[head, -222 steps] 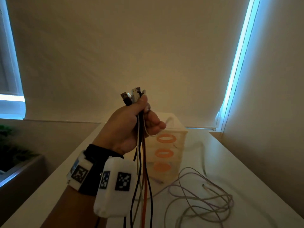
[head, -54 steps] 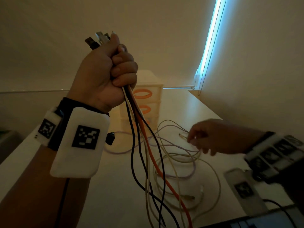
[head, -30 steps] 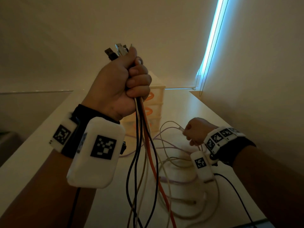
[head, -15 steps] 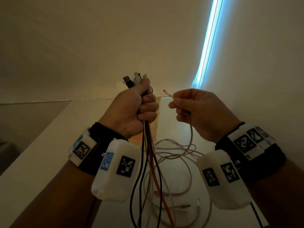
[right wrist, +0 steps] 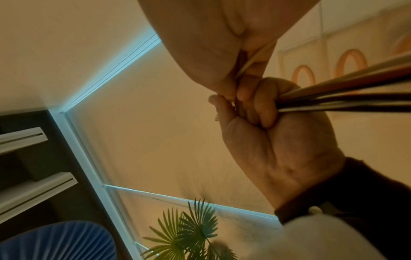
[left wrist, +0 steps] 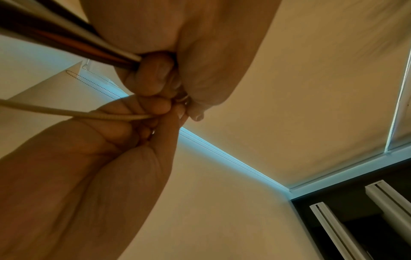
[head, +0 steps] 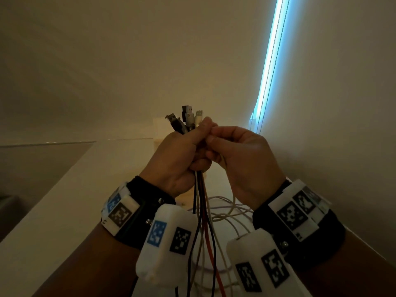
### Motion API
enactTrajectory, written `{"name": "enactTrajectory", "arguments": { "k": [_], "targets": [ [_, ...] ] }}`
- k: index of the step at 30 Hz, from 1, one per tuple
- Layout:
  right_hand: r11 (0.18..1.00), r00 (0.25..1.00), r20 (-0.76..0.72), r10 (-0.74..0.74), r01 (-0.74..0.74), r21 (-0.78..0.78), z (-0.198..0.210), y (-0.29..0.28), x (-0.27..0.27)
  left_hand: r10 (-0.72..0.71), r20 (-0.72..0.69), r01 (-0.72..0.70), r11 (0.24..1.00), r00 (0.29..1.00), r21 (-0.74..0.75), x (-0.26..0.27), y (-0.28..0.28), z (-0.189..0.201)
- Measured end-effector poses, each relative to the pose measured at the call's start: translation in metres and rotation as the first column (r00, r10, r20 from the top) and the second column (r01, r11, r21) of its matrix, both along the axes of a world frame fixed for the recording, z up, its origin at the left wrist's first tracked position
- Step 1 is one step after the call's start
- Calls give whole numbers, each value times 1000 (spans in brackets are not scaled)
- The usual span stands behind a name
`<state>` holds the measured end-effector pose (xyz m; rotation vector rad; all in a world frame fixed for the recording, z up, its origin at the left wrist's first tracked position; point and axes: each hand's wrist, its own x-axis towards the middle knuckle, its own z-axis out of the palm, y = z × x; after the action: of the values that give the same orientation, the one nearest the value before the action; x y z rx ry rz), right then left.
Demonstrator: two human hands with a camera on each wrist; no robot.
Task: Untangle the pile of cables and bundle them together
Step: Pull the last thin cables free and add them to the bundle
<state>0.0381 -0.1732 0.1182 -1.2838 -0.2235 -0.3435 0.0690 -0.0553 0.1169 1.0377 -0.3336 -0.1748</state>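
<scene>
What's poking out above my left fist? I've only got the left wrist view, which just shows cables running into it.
Observer: In the head view, several USB plug ends stick up out of the left hand, above the cable bundle it grips.
Operator: Any cables on the table?
Observer: Yes, pale cable loops lie on the white table under both hands.
Operator: What's behind the hands?
Observer: The right wrist view shows a pale drawer unit with orange ring handles.
</scene>
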Motion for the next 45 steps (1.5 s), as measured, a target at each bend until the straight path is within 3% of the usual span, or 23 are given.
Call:
{"name": "enactTrajectory", "arguments": {
  "k": [2, 4, 6, 9, 15, 20, 28, 32, 36, 42, 45],
  "targets": [
    [997, 1000, 20, -23, 25, -75, -2, -2, -1, 30, 1, -30, 999, 1000, -17, 0, 0, 0],
    [967, 999, -3, -33, 31, -254, -6, -7, -5, 56, 16, -54, 996, 998, -77, 1, 1, 1],
    [925, 997, -61, 48, -68, -373, -15, -17, -10, 82, 36, -76, 987, 996, -140, 3, 5, 3],
    [873, 977, -131, 170, -211, -440, -29, -33, -15, 138, 13, -133, 976, 990, -172, 7, 10, 4],
    [776, 955, -148, 258, -296, -557, -38, -45, -20, 192, -10, -191, 975, 981, -116, 8, 11, 1],
    [724, 938, -116, 326, -327, -608, -30, -38, -13, 141, -23, -142, 984, 990, -111, 4, 14, 8],
    [680, 977, -162, 137, -212, -702, -37, -58, 27, 213, -29, -215, 969, 977, -124, 9, 18, 6],
    [621, 953, -279, 120, -291, -727, -35, -72, 52, 59, -47, -71, 951, 997, -302, 11, 17, 5],
    [530, 950, -299, 92, -301, -793, -21, -67, 67, -95, -4, 91, 969, 995, -228, 12, 21, 6],
    [245, 999, 24, 46, 12, -969, 43, -51, 68, -293, -63, 297, 952, 954, 78, 15, 25, 1],
    [195, 990, 131, 50, 119, -974, 67, -44, 62, -332, -107, 342, 935, 937, 92, 18, 28, 2]
  ]
}}
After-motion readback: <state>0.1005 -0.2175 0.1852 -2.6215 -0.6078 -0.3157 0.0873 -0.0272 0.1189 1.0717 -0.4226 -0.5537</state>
